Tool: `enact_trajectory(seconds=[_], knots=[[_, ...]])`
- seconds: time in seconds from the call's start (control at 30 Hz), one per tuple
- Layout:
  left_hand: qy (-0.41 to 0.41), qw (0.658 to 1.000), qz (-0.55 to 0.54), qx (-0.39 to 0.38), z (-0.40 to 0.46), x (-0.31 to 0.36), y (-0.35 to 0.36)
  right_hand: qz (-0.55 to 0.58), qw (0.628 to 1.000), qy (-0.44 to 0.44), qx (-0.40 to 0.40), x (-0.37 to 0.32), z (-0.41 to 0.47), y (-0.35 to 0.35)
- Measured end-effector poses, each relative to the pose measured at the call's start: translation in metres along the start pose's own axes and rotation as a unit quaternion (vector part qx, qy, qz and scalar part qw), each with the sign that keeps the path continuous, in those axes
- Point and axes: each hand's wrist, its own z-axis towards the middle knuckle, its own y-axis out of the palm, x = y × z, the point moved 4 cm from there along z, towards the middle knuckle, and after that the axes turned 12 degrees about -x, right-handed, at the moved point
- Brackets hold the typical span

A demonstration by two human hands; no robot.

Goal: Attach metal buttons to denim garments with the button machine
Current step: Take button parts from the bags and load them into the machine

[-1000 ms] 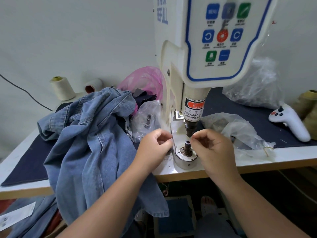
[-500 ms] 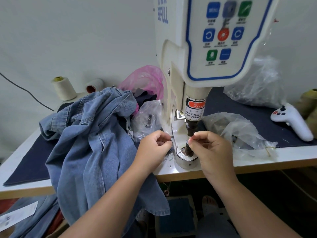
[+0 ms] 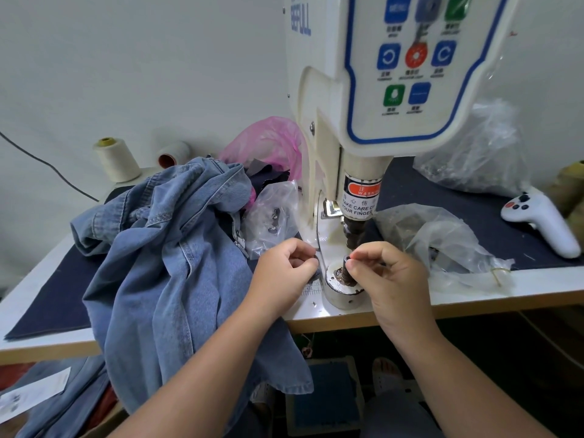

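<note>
A: Which step is this?

B: Loading, I'd judge. The right hand (image 3: 392,273) is curled, its thumb and forefinger pinching something small at the top of the dark metal post on the round silver die (image 3: 339,294), near the front edge of the counter (image 3: 521,281). Likely a button part, but it is too small to tell.

A: And the left hand (image 3: 284,268)?

B: Curled just left of the die, fingertips pinched together; what it holds, if anything, I cannot tell.

A: Where is the garment?

B: The light blue denim jacket (image 3: 170,263) lies heaped on the left half of the counter and hangs over its front edge, not under the cream button machine (image 3: 363,90) yet. Clear plastic bags of dark metal buttons (image 3: 271,213) sit beside the machine's column.

A: Next?

B: Seat the part squarely, pull both hands clear of the plunger, then bring denim over the die.
</note>
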Motion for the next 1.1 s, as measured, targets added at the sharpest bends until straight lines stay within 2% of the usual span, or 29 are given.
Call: enact_trajectory(seconds=[0.3, 0.43, 0.53, 0.67, 0.73, 0.9, 1.0, 1.1], knots=[[0.003, 1.000, 0.007, -0.001, -0.002, 0.001, 0.000, -0.017, 0.999, 0.028, 0.011, 0.004, -0.003, -0.009], [-0.001, 1.000, -0.017, -0.003, 0.000, 0.003, -0.001, -0.105, 0.991, 0.003, 0.083, -0.006, 0.001, -0.045], [0.005, 0.999, -0.042, -0.008, 0.007, 0.007, -0.004, -0.290, 0.951, 0.042, 0.103, -0.010, 0.011, -0.085], [0.027, 1.000, -0.005, 0.009, 0.020, 0.013, -0.009, -0.482, 0.840, 0.246, -0.039, 0.010, 0.023, -0.114], [0.023, 1.000, -0.004, 0.011, 0.023, 0.011, -0.008, -0.518, 0.804, 0.279, -0.088, 0.013, 0.027, -0.113], [0.019, 0.999, 0.017, 0.026, 0.020, 0.002, -0.007, -0.529, 0.760, 0.337, -0.171, 0.014, 0.041, -0.103], [0.020, 0.999, 0.029, 0.026, 0.020, 0.002, -0.007, -0.554, 0.756, 0.317, -0.141, 0.018, 0.045, -0.102], [0.023, 0.999, 0.026, 0.022, 0.020, 0.001, -0.007, -0.564, 0.783, 0.245, -0.092, 0.025, 0.042, -0.103]])
